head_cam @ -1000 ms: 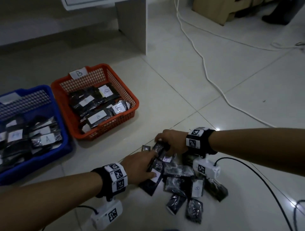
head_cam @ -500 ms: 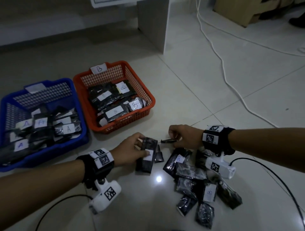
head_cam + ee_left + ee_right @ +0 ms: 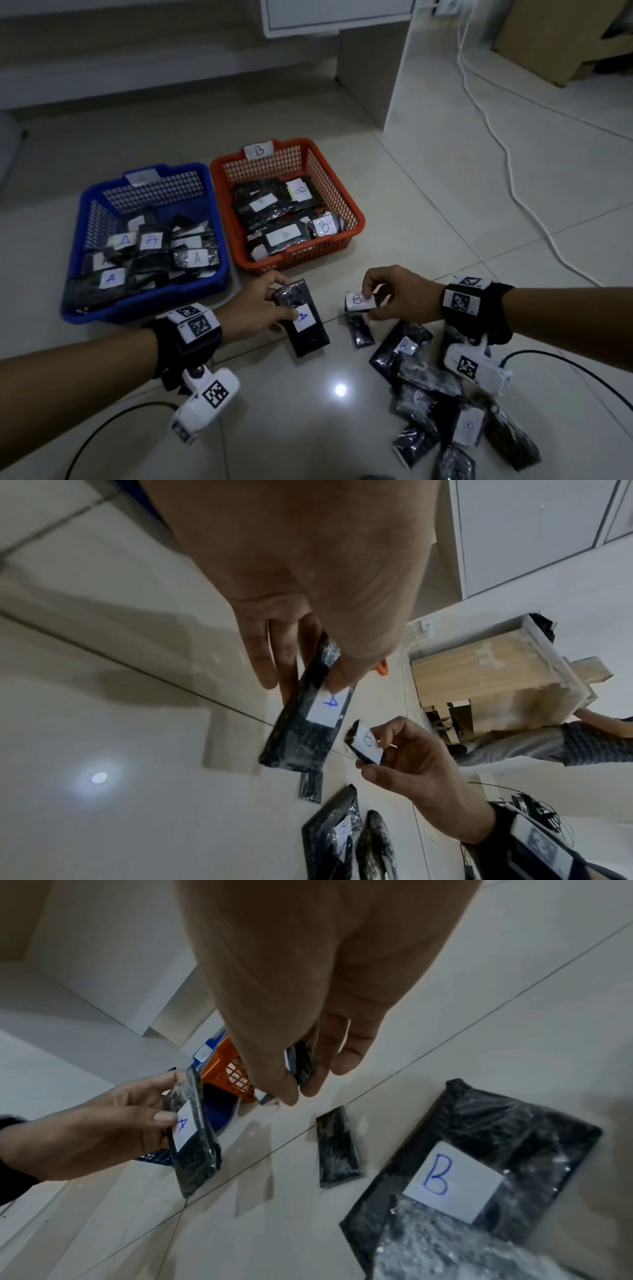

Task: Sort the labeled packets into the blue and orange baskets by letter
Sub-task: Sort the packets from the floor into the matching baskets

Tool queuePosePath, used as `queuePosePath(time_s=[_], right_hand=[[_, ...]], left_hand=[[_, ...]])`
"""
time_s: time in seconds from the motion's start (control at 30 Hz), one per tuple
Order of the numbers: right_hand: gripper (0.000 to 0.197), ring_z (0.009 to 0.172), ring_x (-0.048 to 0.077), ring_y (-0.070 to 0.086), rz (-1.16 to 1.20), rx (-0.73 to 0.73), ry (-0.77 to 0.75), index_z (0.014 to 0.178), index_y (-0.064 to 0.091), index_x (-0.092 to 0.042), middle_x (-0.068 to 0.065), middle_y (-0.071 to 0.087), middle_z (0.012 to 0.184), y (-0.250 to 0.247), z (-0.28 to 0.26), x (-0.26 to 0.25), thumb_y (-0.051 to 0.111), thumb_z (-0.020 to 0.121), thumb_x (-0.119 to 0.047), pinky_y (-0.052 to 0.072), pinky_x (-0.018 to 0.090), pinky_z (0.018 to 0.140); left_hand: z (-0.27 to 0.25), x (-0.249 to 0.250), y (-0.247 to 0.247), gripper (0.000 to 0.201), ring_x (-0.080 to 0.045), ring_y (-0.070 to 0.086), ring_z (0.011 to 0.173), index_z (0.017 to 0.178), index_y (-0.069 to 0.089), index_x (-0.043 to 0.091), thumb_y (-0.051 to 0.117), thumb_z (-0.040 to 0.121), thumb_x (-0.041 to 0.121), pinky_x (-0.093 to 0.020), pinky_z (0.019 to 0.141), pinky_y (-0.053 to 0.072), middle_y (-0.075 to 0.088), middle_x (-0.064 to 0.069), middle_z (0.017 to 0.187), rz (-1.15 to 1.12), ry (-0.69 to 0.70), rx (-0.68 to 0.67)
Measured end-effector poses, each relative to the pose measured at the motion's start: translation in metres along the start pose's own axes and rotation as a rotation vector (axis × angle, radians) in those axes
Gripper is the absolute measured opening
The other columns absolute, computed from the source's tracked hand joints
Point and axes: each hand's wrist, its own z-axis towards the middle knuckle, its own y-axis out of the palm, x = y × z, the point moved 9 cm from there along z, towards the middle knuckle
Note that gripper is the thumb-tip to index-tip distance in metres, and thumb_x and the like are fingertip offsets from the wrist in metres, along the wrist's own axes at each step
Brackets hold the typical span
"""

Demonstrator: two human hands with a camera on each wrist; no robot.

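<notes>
My left hand (image 3: pixel 274 301) grips a long black packet labelled A (image 3: pixel 303 323) just above the floor, in front of the gap between the two baskets. My right hand (image 3: pixel 373 301) pinches a small black packet labelled B (image 3: pixel 358 301) between thumb and fingers, a little to the right. The blue basket (image 3: pixel 147 305) holds several A packets. The orange basket (image 3: pixel 356 212), tagged B, holds several B packets. In the left wrist view the A packet (image 3: pixel 308 723) hangs from my fingers. In the right wrist view the small packet (image 3: pixel 299 1064) is mostly hidden by my fingers.
A pile of several black packets (image 3: pixel 428 377) lies on the tiled floor under my right wrist, one showing a B label (image 3: pixel 452 1180). A small unlabelled packet (image 3: pixel 358 330) lies apart between my hands. A white cable (image 3: pixel 513 178) crosses the floor at right. A cabinet leg (image 3: pixel 370 61) stands behind the baskets.
Both hands have left the pile and risen towards the baskets. The left now carries the A packet clear of the floor; the right has turned its small packet so the B label shows.
</notes>
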Motion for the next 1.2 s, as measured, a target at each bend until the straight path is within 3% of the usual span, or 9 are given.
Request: queuePosePath(time_s=[0.17,0.33,0.5,0.67,0.77,0.87,0.93,1.1,1.2], right_hand=[[0.027,0.082,0.011,0.069,0.034,0.015,-0.043,0.093,0.062,-0.014,-0.002,0.068,0.101,-0.006,0.013,-0.015,0.083,0.077,-0.008,0.053,0.017,0.067],[0.029,0.076,0.002,0.066,0.047,0.139,-0.124,0.088,0.062,-0.018,-0.003,0.068,0.096,-0.038,0.036,-0.045,0.084,0.075,-0.006,0.050,0.014,0.064],[0.026,0.082,0.014,0.065,0.003,0.270,-0.192,0.088,0.063,-0.015,-0.001,0.069,0.094,-0.063,0.063,-0.062,0.084,0.074,-0.007,0.053,0.026,0.069],[0.012,0.086,0.018,0.065,-0.089,0.408,-0.217,0.090,0.065,-0.019,-0.003,0.069,0.093,-0.081,0.086,-0.078,0.075,0.086,-0.014,0.056,0.036,0.076],[0.019,0.098,0.015,0.066,-0.132,0.342,-0.177,0.102,0.063,-0.021,-0.004,0.070,0.106,-0.075,0.102,-0.077,0.075,0.086,-0.018,0.054,0.032,0.085],[0.019,0.097,0.016,0.063,-0.279,0.251,-0.148,0.108,0.067,-0.019,-0.002,0.068,0.109,-0.062,0.111,-0.075,0.071,0.090,-0.019,0.047,0.028,0.080],[0.021,0.091,0.013,0.056,-0.359,0.275,-0.161,0.110,0.071,-0.015,0.003,0.066,0.110,-0.062,0.111,-0.078,0.070,0.090,-0.020,0.040,0.025,0.078],[0.023,0.099,0.014,0.049,-0.389,0.395,-0.287,0.109,0.074,-0.007,0.006,0.062,0.108,-0.067,0.106,-0.092,0.075,0.086,-0.013,0.036,0.025,0.088],[0.021,0.100,0.015,0.048,-0.344,0.436,-0.305,0.105,0.072,-0.010,0.005,0.058,0.108,-0.069,0.104,-0.092,0.075,0.085,-0.009,0.037,0.028,0.091]], left_hand=[[-0.018,0.012,-0.020,0.035,-0.029,0.070,0.097,0.111,0.056,0.016,0.075,0.083,0.005,-0.040,0.070,0.058,0.073,-0.004,0.102,-0.004,0.065,0.043],[-0.031,0.037,-0.037,0.051,-0.016,0.069,0.100,0.127,0.054,0.028,0.071,0.087,0.002,-0.038,0.073,0.062,0.065,0.009,0.116,-0.011,0.197,0.042],[-0.028,0.057,-0.084,0.044,-0.017,0.069,0.098,0.110,0.057,0.034,0.078,0.082,0.007,-0.039,0.081,0.061,0.069,0.003,0.109,0.024,0.309,0.281],[-0.034,0.073,-0.123,0.042,-0.008,0.067,0.097,0.117,0.050,0.021,0.072,0.086,0.004,-0.023,0.071,0.060,0.064,0.006,0.109,-0.104,0.352,0.509],[-0.043,0.079,-0.149,0.040,-0.006,0.067,0.096,0.117,0.049,0.021,0.071,0.087,0.006,-0.025,0.073,0.059,0.067,0.005,0.109,-0.109,0.386,0.625],[-0.052,0.071,-0.175,0.039,-0.005,0.069,0.093,0.119,0.048,0.020,0.071,0.089,0.008,-0.024,0.075,0.059,0.069,0.004,0.106,-0.074,0.371,0.686],[-0.059,0.059,-0.192,0.037,-0.010,0.070,0.096,0.120,0.049,0.021,0.069,0.091,0.010,-0.029,0.080,0.059,0.070,0.000,0.109,-0.056,0.338,0.712],[-0.089,0.024,-0.243,0.028,-0.024,0.071,0.092,0.113,0.051,0.024,0.066,0.093,0.012,-0.039,0.077,0.058,0.072,-0.005,0.098,-0.079,0.253,0.824],[-0.105,-0.003,-0.270,0.026,-0.017,0.070,0.079,0.114,0.053,0.021,0.066,0.093,0.011,-0.036,0.072,0.059,0.071,-0.009,0.095,-0.113,0.158,0.881]])
